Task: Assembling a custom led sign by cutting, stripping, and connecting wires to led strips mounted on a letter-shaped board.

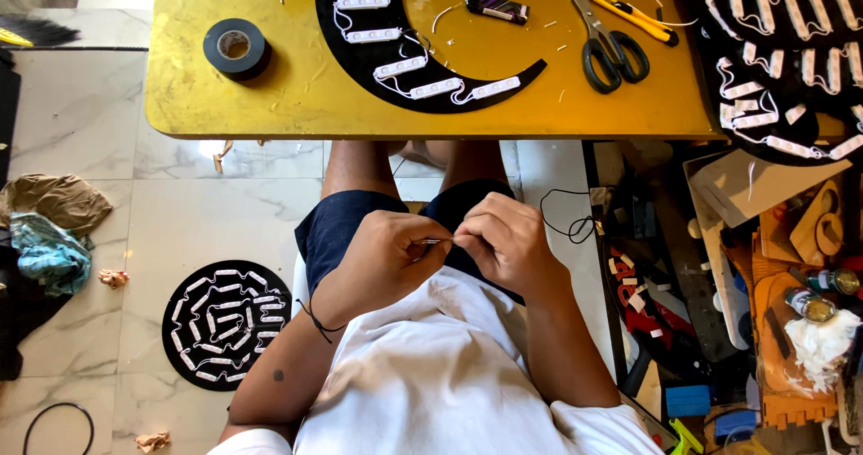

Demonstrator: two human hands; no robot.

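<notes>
My left hand (pixel 382 259) and my right hand (pixel 505 239) meet over my lap, just below the edge of the yellow table (pixel 270 104). Their fingertips pinch the two ends of a thin wire (pixel 435 240) between them. On the table lies a black curved panel (pixel 360 55) with white light modules wired along it. A second black panel (pixel 791 50) covered with white modules rests at the table's right end. Scissors (pixel 604 37), a yellow utility knife (pixel 634 16), a small dark lighter (pixel 496 6) and a roll of black tape (pixel 236 48) lie on the table.
A round black panel (pixel 226 324) with white modules lies on the tiled floor at left, near a heap of cloth (pixel 49 230). At right, cardboard pieces (pixel 755 185), small cans (pixel 814 304) and a loose black cable (pixel 566 217) crowd the floor.
</notes>
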